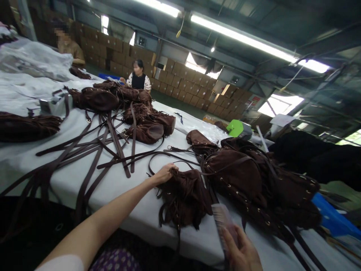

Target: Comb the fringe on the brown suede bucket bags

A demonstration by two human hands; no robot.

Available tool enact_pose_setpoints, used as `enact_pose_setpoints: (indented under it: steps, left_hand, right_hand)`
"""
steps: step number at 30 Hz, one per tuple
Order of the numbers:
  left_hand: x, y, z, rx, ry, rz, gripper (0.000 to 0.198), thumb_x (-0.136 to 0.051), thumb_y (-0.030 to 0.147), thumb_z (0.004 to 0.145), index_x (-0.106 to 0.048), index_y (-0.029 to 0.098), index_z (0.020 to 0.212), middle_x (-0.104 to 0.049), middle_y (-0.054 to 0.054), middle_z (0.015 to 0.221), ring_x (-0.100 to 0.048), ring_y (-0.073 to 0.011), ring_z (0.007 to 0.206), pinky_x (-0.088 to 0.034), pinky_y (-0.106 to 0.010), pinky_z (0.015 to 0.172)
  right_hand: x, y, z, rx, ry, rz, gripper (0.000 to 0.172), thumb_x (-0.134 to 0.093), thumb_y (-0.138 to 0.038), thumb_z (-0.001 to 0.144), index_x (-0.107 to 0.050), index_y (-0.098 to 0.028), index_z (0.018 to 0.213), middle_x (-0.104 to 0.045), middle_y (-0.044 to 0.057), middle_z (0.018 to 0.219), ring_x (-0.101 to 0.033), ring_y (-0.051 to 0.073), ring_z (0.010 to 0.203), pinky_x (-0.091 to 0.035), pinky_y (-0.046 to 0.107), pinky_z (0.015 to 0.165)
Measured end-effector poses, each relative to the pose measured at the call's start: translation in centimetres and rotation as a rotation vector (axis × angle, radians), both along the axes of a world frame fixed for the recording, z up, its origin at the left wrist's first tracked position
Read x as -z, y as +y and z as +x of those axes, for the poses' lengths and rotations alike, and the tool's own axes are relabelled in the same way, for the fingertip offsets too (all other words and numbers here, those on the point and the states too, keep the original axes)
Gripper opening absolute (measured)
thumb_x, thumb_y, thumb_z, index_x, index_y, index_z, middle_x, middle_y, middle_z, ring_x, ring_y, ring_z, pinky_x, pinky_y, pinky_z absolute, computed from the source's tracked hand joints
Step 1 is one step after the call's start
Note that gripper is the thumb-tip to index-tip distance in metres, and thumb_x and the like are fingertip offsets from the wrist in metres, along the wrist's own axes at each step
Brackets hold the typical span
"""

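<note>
My left hand is closed on the gathered top of a dark brown fringed bag. The bag lies at the front edge of the table, its fringe spread towards me. Lower right, my right hand grips a pale comb, slightly blurred, just right of the fringe and apart from it. Close by on the right lie larger brown bags with metal eyelets and straps.
More brown bags are heaped across the white-covered table, with long straps trailing over its front edge. A metal block stands at left. Two people are beyond the table, before stacked cartons.
</note>
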State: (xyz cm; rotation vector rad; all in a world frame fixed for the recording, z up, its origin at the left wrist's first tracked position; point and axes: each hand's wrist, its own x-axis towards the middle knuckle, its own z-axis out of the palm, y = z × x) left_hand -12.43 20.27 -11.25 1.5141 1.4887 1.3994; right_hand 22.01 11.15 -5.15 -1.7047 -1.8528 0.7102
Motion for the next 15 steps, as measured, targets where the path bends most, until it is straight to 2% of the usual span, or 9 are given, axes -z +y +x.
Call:
enact_pose_setpoints:
  steps: [3, 5, 6, 7, 8, 9, 11, 13, 15]
  left_hand:
    - [-0.4, -2.9, -2.9, -0.298, -0.106, -0.030, 0.019, -0.052, 0.021, 0.077, -0.061, 0.018, 0.094, -0.063, -0.008, 0.107, -0.058, -0.0203, 0.101, -0.045, -0.034, 0.094]
    - [0.4, -5.9, -3.4, -0.464, -0.173, -0.065, 0.027, -0.049, 0.023, 0.079, -0.056, 0.016, 0.104, -0.060, -0.012, 0.111, -0.058, -0.0217, 0.101, -0.046, -0.038, 0.092]
    - [1.1, -7.5, -2.9, -0.483, -0.203, -0.091, 0.028, -0.049, 0.025, 0.080, -0.055, 0.014, 0.105, -0.060, -0.013, 0.107, -0.060, -0.0219, 0.096, -0.047, -0.038, 0.089]
    - [2.0, -9.1, -1.9, -0.443, -0.234, -0.125, 0.029, -0.053, 0.030, 0.080, -0.055, 0.013, 0.103, -0.063, -0.012, 0.100, -0.062, -0.0214, 0.088, -0.050, -0.037, 0.083]
    - [3.0, -10.4, -0.4, -0.324, -0.296, -0.192, 0.034, -0.058, 0.036, 0.078, -0.056, 0.013, 0.104, -0.064, -0.011, 0.097, -0.063, -0.0216, 0.085, -0.051, -0.036, 0.080]
    - [4.0, -11.5, 1.3, -0.211, -0.335, -0.276, 0.046, -0.066, 0.040, 0.073, -0.055, 0.012, 0.109, -0.065, -0.012, 0.099, -0.064, -0.0228, 0.085, -0.052, -0.036, 0.080]
    - [5.4, -12.6, 4.8, -0.098, -0.359, -0.378, 0.061, -0.075, 0.038, 0.065, -0.054, 0.012, 0.117, -0.065, -0.014, 0.108, -0.064, -0.0263, 0.093, -0.052, -0.037, 0.082]
    - [5.9, -12.6, 7.5, -0.062, -0.354, -0.386, 0.068, -0.079, 0.031, 0.060, -0.054, 0.012, 0.120, -0.065, -0.014, 0.113, -0.061, -0.0286, 0.101, -0.050, -0.037, 0.087]
    - [5.6, -12.1, 8.6, 0.014, -0.339, -0.349, 0.061, -0.078, 0.026, 0.059, -0.059, 0.013, 0.115, -0.067, -0.012, 0.110, -0.060, -0.0280, 0.103, -0.049, -0.034, 0.088]
  right_hand:
    - [1.1, 2.8, -3.4, -0.051, 0.000, -0.078, 0.052, -0.044, -0.064, 0.086, -0.056, -0.019, 0.108, -0.057, -0.004, 0.055, -0.058, 0.018, 0.046, -0.043, 0.025, 0.042]
    - [2.1, 4.0, -5.3, -0.108, -0.035, -0.051, 0.049, -0.043, -0.062, 0.086, -0.057, -0.020, 0.104, -0.057, -0.004, 0.054, -0.059, 0.019, 0.048, -0.043, 0.026, 0.045]
    - [2.7, 4.4, -6.1, -0.143, -0.064, -0.011, 0.047, -0.043, -0.061, 0.086, -0.059, -0.020, 0.101, -0.060, -0.003, 0.057, -0.062, 0.019, 0.053, -0.046, 0.027, 0.049]
    - [3.2, 4.7, -6.7, -0.178, -0.094, 0.040, 0.045, -0.043, -0.059, 0.085, -0.060, -0.020, 0.097, -0.063, 0.000, 0.063, -0.064, 0.020, 0.059, -0.049, 0.028, 0.055]
    - [3.7, 4.8, -7.0, -0.207, -0.119, 0.096, 0.043, -0.043, -0.058, 0.085, -0.061, -0.020, 0.093, -0.067, 0.003, 0.070, -0.066, 0.022, 0.067, -0.051, 0.030, 0.061]
    - [4.2, 4.8, -7.2, -0.228, -0.140, 0.145, 0.042, -0.043, -0.057, 0.084, -0.062, -0.020, 0.091, -0.069, 0.006, 0.078, -0.067, 0.023, 0.074, -0.052, 0.032, 0.068]
    - [4.5, 4.5, -7.0, -0.233, -0.175, 0.203, 0.042, -0.041, -0.055, 0.085, -0.063, -0.019, 0.091, -0.070, 0.011, 0.088, -0.068, 0.025, 0.083, -0.052, 0.035, 0.076]
    - [4.2, 3.9, -6.5, -0.229, -0.196, 0.226, 0.042, -0.037, -0.054, 0.087, -0.062, -0.020, 0.091, -0.071, 0.011, 0.088, -0.068, 0.025, 0.082, -0.052, 0.036, 0.075]
    - [3.4, 3.2, -5.8, -0.244, -0.221, 0.240, 0.041, -0.034, -0.052, 0.090, -0.061, -0.022, 0.091, -0.071, 0.009, 0.083, -0.069, 0.024, 0.075, -0.053, 0.034, 0.070]
